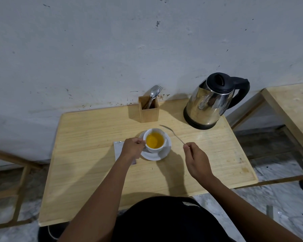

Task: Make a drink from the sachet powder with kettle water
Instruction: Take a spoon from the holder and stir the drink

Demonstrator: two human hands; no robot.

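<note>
A white cup point(155, 148) full of orange-yellow drink stands on a white saucer point(157, 155) in the middle of the wooden table. My left hand point(131, 147) grips the cup's handle on its left side. My right hand point(196, 158) pinches the end of a thin metal spoon point(172, 134), whose bowl points up and away, to the right of the cup and clear of the drink. A silvery sachet point(118, 147) lies flat on the table, partly hidden under my left hand and wrist. The steel kettle point(212, 102) with black lid and handle stands at the back right.
A wooden cutlery holder point(148, 110) with a spoon and fork stands at the back, against the white wall. The table point(208, 163) has a raised rim. A second wooden table point(290, 109) stands to the right, with a gap between.
</note>
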